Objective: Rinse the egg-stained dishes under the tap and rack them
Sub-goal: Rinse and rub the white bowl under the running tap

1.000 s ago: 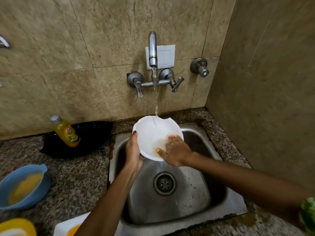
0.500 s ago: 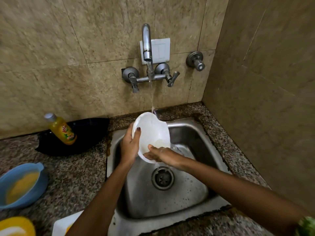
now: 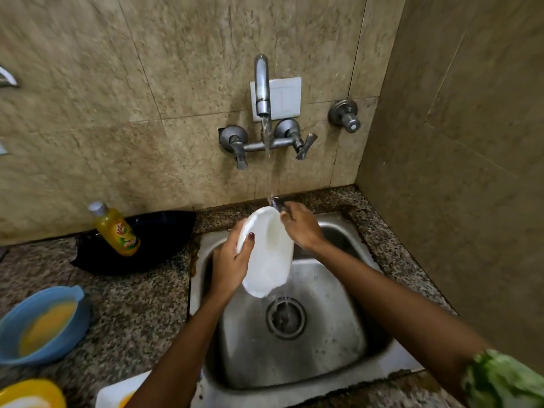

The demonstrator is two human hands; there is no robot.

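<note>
The white plate hangs over the steel sink, tipped up nearly on edge. Its long axis runs from the top rim near the back of the basin down toward the drain, with its hollow face turned to the right. The left hand grips its left rim: the thumb lies curled over the front edge and the other fingers wrap behind, out of sight. The right hand is at the plate's upper right edge, its fingers bent and close together. Whether they pinch the rim or only touch it cannot be told. Water from the wall tap falls onto the top of the plate, right beside those fingertips. On the speckled desk to the left stand a yellow bottle in a black pan, and nearer, a blue bowl smeared yellow.
</note>
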